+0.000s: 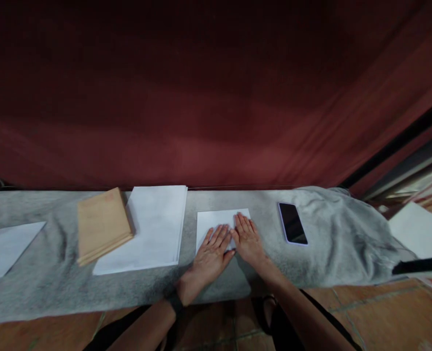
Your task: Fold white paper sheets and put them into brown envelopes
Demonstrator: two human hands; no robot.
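A folded-looking white sheet of paper (212, 219) lies on the grey cloth in front of me, partly covered by both hands. My left hand (212, 253) rests flat on its lower left part, fingers stretched out. Against the sheet's right side presses my right hand (248, 239), also flat with fingers extended. The two hands almost meet at the thumb and fingertips. Left of the sheet is a stack of larger white paper (157, 224), and a pile of brown envelopes (102, 224) overlaps that stack's left edge.
A phone (293, 223) with a dark screen lies right of my hands. Another white sheet (7, 248) is at the far left. The grey cloth (332, 243) bunches up on the right. A dark red surface (216, 122) rises behind; a tiled floor (384, 312) shows below.
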